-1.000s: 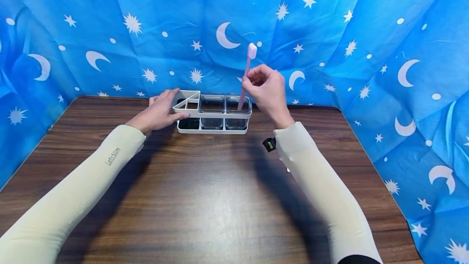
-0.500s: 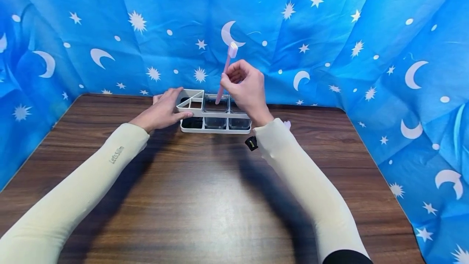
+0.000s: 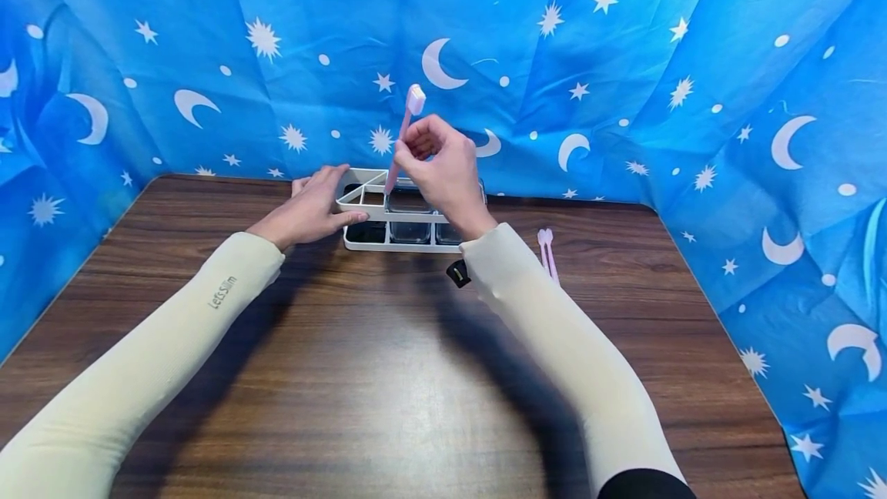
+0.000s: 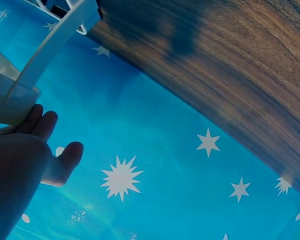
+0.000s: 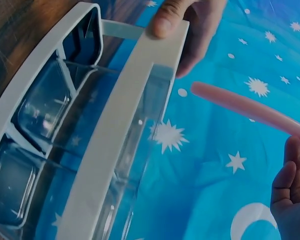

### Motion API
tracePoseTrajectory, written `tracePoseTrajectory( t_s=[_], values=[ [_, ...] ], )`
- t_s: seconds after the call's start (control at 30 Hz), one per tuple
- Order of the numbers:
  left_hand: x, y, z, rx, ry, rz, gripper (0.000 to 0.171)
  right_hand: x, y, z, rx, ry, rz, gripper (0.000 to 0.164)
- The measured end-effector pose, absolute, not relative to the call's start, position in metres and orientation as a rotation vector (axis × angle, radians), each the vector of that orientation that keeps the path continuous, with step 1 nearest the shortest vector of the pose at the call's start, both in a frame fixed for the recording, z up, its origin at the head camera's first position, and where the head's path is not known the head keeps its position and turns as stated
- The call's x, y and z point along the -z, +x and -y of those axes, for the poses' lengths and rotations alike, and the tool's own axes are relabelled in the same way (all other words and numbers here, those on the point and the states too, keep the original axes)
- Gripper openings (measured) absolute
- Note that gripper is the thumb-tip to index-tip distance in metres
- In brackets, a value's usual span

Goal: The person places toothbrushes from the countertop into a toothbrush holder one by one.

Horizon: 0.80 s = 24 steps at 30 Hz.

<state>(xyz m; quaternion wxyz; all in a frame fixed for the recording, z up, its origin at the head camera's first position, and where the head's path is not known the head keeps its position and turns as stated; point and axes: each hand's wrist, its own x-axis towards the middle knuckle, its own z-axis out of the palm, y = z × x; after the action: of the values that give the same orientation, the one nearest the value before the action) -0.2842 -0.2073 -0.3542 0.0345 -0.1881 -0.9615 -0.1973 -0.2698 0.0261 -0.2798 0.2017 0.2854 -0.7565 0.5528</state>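
Pink toothbrush (image 3: 405, 128), upper centre of frame: tilted, pinched in the right hand (image 3: 446, 169). White holder (image 3: 409, 217), centre: left end gripped by the left hand (image 3: 305, 208). Two pink sticks (image 3: 550, 249), counter (image 3: 388, 376), right of centre: toothbrushes, I think.

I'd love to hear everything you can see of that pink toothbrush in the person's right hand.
The toothbrush is slim and looks like plastic, with a smooth pink handle ending in a rounded tip and a paler, whitish brush head; single bristles are too small to make out. It is tilted, brush head up, leaning rightward in the head view. The right hand pinches its handle. The lower end overlaps the white holder in the head view, but the right wrist view shows the tip apart from it.
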Motion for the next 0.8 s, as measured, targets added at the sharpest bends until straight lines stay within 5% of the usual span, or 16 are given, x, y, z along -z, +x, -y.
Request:
tracePoseTrajectory(
  t_s=[0.8],
  values=[
    [0.353,-0.283,0.207,0.628,-0.581,2.954,0.095,0.319,-0.28,0.004,-1.368,0.787,2.428,0.005]
  ],
)
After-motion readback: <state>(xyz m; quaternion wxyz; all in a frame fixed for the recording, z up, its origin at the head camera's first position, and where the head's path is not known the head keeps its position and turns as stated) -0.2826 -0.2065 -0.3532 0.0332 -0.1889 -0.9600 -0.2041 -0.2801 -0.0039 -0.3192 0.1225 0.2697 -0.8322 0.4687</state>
